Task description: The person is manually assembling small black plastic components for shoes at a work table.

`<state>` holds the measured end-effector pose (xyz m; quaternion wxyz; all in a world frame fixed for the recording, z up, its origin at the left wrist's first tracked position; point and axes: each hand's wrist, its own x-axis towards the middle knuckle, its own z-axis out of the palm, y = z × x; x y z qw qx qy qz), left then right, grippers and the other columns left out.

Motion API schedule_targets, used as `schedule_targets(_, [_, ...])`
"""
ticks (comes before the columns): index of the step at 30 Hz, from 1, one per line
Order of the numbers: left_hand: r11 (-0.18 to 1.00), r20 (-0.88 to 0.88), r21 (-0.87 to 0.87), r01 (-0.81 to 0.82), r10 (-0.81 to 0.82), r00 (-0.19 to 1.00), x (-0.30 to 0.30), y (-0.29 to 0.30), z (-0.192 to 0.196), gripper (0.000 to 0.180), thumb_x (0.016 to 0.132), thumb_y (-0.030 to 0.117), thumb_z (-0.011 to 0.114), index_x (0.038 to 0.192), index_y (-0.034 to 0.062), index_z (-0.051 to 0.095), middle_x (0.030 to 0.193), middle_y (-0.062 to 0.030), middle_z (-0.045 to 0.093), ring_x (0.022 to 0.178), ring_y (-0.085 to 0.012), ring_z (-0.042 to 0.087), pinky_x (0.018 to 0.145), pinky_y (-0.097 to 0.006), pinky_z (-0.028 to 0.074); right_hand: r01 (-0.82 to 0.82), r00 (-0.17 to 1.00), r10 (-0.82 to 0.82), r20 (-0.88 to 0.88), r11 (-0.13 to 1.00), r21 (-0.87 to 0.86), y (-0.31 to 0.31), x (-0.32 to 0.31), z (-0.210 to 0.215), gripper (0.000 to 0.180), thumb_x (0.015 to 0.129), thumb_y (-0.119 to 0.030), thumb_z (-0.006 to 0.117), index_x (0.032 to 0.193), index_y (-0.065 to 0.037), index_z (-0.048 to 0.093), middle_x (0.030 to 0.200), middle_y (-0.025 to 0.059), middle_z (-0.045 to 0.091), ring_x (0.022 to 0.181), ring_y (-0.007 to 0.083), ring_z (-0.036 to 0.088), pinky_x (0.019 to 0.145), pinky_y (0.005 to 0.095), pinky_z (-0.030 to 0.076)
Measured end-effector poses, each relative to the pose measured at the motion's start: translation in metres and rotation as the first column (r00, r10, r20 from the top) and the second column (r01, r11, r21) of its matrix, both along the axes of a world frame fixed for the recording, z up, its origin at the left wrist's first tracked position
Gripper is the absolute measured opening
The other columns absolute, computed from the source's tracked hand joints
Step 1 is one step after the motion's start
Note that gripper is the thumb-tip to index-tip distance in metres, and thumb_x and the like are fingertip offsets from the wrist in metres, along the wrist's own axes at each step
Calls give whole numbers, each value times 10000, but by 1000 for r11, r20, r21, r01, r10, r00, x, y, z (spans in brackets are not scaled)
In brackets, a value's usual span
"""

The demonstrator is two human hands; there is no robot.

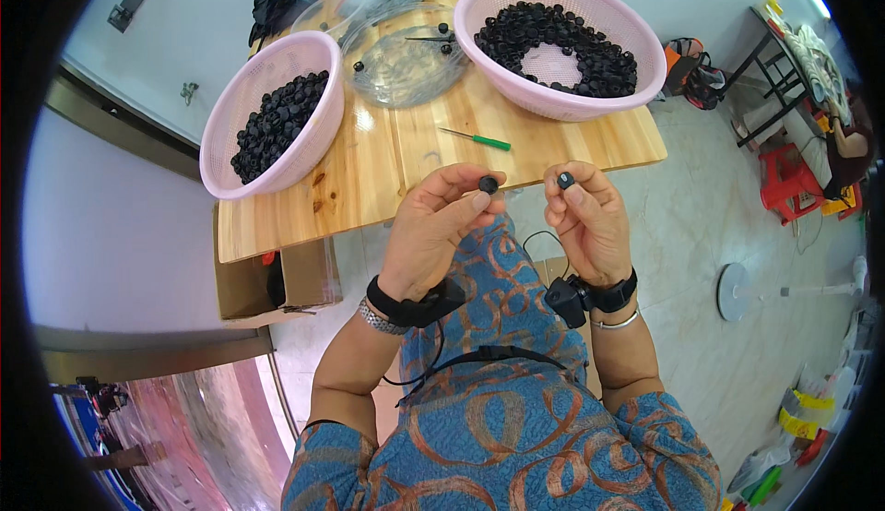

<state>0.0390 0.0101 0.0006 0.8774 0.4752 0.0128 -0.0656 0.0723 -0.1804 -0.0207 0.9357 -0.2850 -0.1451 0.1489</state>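
Between the thumb and fingers of my left hand (447, 207) is a small round black plastic cap (489, 184). My right hand (590, 211) pinches a second small black part (565, 180) with a pale spot on its face. The two parts are held apart at about the same height, just off the table's near edge. Beyond them, a screwdriver (479, 139) with a green handle and thin shaft lies on the wooden table (396, 160), touched by neither hand.
Pink baskets of black parts stand at left (323, 110) and right (645, 73). A clear plastic lid (406, 68) with a few loose parts lies between them. Beneath the table's left side is a cardboard box (313, 276). Red stools (785, 179) stand far right, near another person (850, 147).
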Motion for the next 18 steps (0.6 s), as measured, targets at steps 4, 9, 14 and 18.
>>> schedule_targets(4, [995, 15, -93, -34, 36, 999, -3, 1, -2, 224, 841, -18, 552, 1062, 9, 533, 1034, -95, 593, 897, -155, 607, 772, -230, 509, 111, 988, -82, 130, 966, -234, 5, -5, 7, 193, 849, -12, 555, 1038, 26, 534, 942, 122, 592, 717, 115, 570, 655, 226, 498])
schedule_targets(9, [981, 18, -181, -75, 79, 997, -7, 5, -7, 262, 846, -6, 551, 1107, 3, 524, 1078, -141, 581, 895, -155, 612, 759, -218, 524, 249, 940, -119, 319, 879, -407, 16, -10, 22, 217, 822, 18, 583, 1032, 36, 534, 934, 91, 578, 733, 91, 558, 649, 208, 479])
schedule_targets(14, [941, 24, -334, -63, 75, 997, -12, 11, -10, 288, 852, -5, 539, 1139, -7, 515, 1078, -152, 580, 908, -154, 609, 775, -226, 526, 288, 903, -68, 424, 828, -481, 31, -11, 28, 200, 805, 37, 596, 997, 42, 544, 924, 47, 519, 765, 68, 532, 648, 178, 459])
schedule_targets(18, [970, 64, -229, -87, 104, 993, -15, 10, -9, 279, 855, -8, 532, 1134, -4, 519, 1068, -135, 586, 906, -150, 607, 763, -219, 523, 333, 872, -51, 487, 790, -515, 38, -12, 28, 189, 809, 20, 599, 988, 44, 543, 917, 50, 514, 782, 72, 525, 661, 186, 464])
